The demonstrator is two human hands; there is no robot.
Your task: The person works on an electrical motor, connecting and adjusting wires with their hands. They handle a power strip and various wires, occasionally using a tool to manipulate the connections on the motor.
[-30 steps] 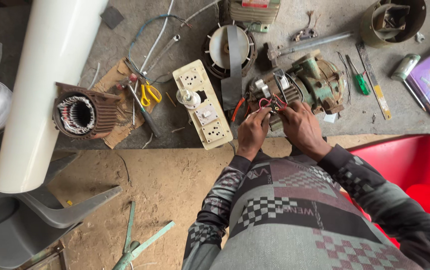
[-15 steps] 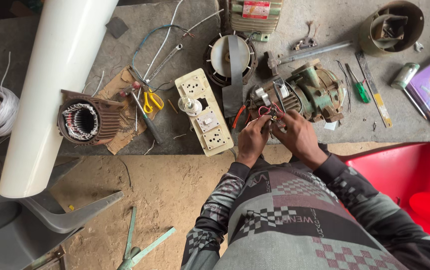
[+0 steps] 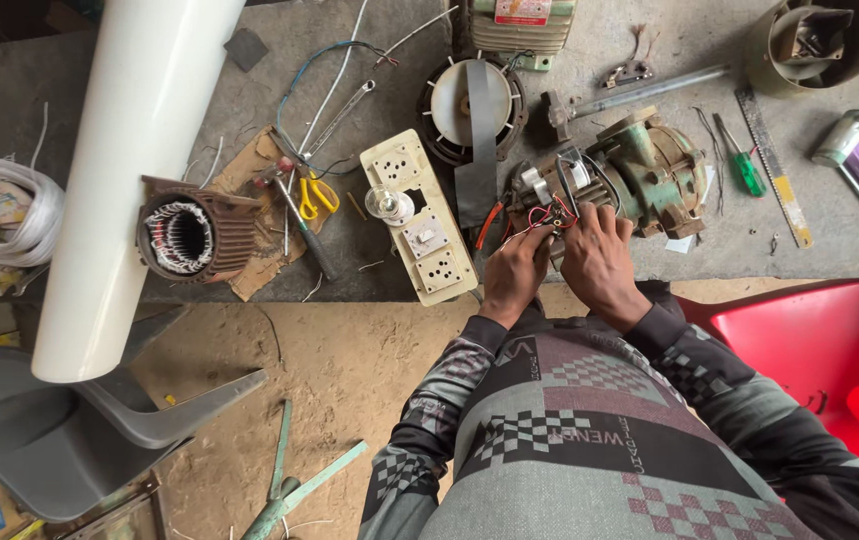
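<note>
A white pipe [image 3: 139,170] slants across the workbench [image 3: 369,240] at its left end. The green pump motor [image 3: 639,175] lies near the front edge, right of the middle. The left hand [image 3: 514,275] and right hand [image 3: 599,260] pinch its red wires [image 3: 541,215], fingers narrowed.
</note>
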